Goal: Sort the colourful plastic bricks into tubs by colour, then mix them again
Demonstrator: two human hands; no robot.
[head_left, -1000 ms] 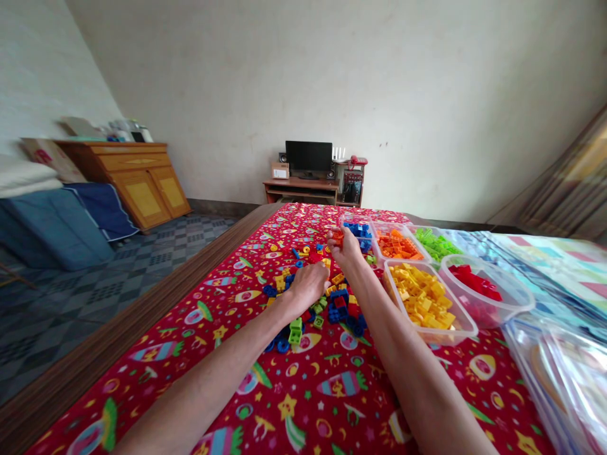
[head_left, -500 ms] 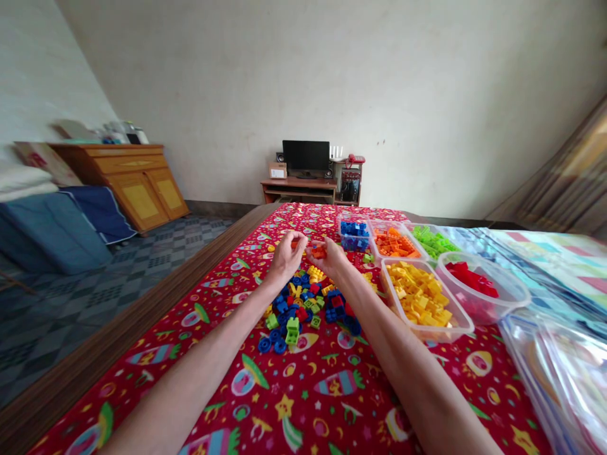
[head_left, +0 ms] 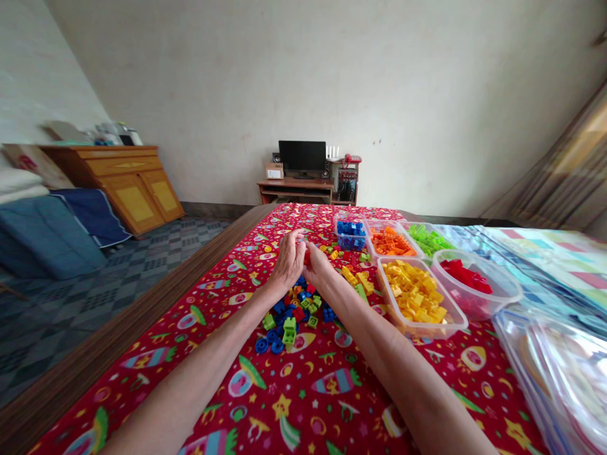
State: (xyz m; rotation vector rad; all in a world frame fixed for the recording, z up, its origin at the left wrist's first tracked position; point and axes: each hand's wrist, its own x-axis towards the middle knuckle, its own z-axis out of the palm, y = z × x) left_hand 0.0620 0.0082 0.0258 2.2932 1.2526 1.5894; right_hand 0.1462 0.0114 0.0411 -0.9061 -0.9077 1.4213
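My left hand (head_left: 288, 260) and my right hand (head_left: 317, 265) are pressed together above a pile of mixed plastic bricks (head_left: 298, 309) on a red patterned cloth (head_left: 303, 385). Both hands have their fingers curled round a small red-orange piece (head_left: 306, 256) held between them; most of it is hidden. To the right stand clear tubs sorted by colour: blue bricks (head_left: 350, 232), orange bricks (head_left: 389, 241), green bricks (head_left: 429, 239), yellow bricks (head_left: 414, 292) and a round tub of red bricks (head_left: 467, 278).
Clear plastic bags (head_left: 564, 366) lie at the right edge of the table. The table's wooden edge (head_left: 137, 309) runs along the left. Beyond it are a tiled floor, a wooden cabinet (head_left: 126, 183), blue bedding (head_left: 47, 230) and a desk with a monitor (head_left: 303, 161).
My left hand rose from the pile and met my right hand, which drew back from near the blue tub. Both now close on one small piece between them.
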